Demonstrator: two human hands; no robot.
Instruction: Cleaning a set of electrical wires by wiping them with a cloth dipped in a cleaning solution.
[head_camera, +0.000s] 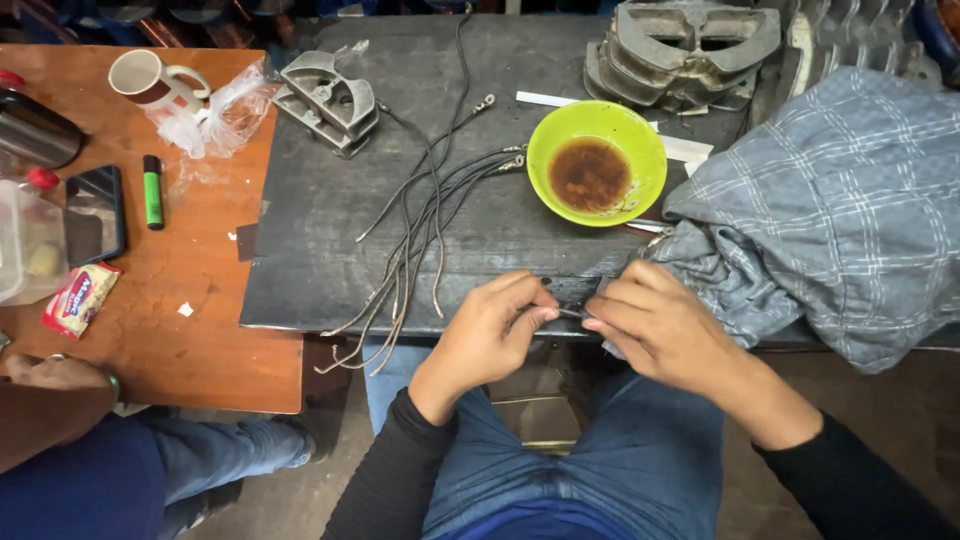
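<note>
**Two hands pinch one small piece at the counter's near edge**

Dark and scuffed, the counter (320, 220) fills the middle of the view, and one green bowl (597, 163) with a brown residue stands on it toward the far right. Everything below is placed from that bowl.

Nearer the person than the bowl, at the counter's front edge, the left hand (490, 330) and the right hand (655, 325) meet fingertip to fingertip. Both are closed narrow around one small dark piece (572, 313), pinched between thumbs and fingers; what the piece is cannot be told. The right hand's fingers also touch one grey checked cloth (830, 210), which lies heaped to the right of the bowl.

Left of the bowl spreads one loose bundle of thin dark wires (425, 215) with metal end lugs, too tangled to count; their ends hang over the front edge. Further left lies one stack of grey metal castings (328, 100); a second, bigger stack (685, 45) sits beyond the bowl.

Far left of the bowl, an orange counter (200, 330) carries one mug (150, 80), one green marker (152, 192), one phone (95, 215) and one snack packet (80, 298). Another person's arm (55, 385) rests at its near corner.
</note>
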